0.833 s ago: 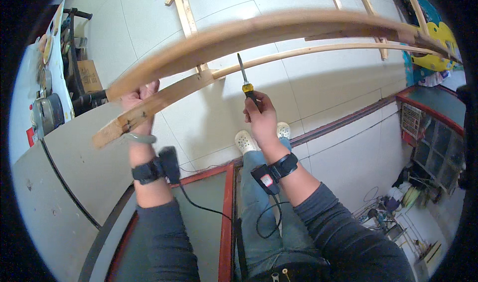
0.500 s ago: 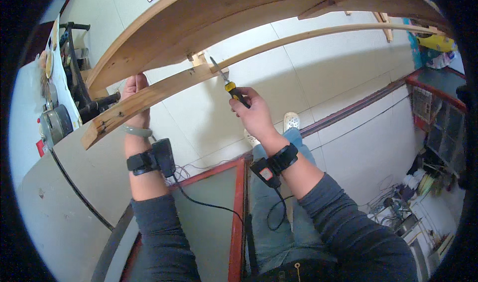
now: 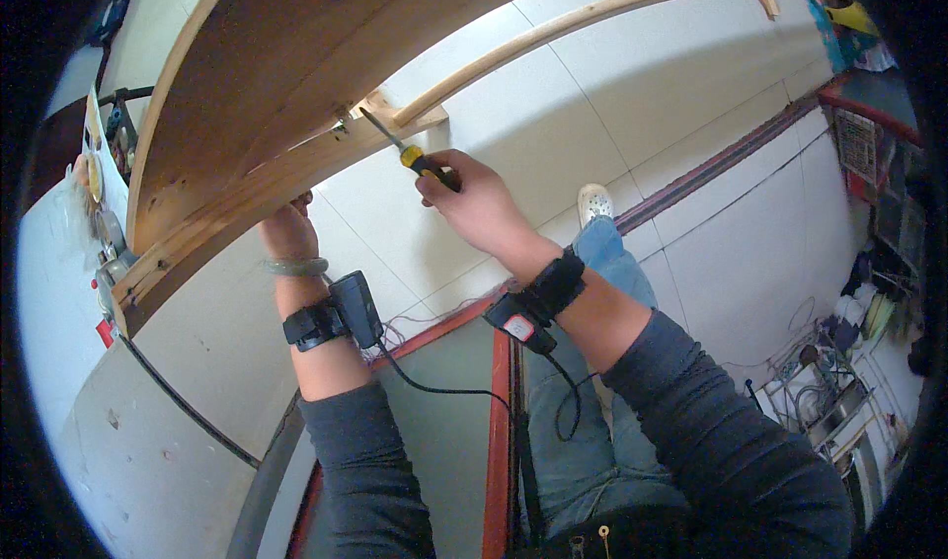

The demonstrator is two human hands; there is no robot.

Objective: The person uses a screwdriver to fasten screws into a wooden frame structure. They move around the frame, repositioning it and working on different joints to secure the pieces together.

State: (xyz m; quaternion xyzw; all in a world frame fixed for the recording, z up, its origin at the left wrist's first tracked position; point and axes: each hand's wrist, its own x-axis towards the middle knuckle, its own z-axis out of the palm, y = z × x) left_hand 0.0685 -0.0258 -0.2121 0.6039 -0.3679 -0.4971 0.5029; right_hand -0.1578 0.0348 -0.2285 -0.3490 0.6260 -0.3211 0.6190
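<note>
- We saw the right hand [image 3: 474, 203] closed around a screwdriver [image 3: 410, 154] with a yellow and black handle, its fingers wrapped tight on the grip.
- The metal shaft ran up and to the left, and its tip met the wooden frame [image 3: 286, 75] where a small wooden block [image 3: 395, 113] joined the lower rail.
- The left hand [image 3: 286, 231] was raised under that rail, touching it; its fingers were hidden behind the wood, so we could not tell how far they were closed.
- Each wrist bore a black strap with a small device, and a thin bangle sat on the left wrist.
- A second curved slat [image 3: 612, 11] arched away to the right above the pale tiled floor [image 3: 612, 124].
- Below, a white shoe [image 3: 595, 203] rested on the floor.
</note>
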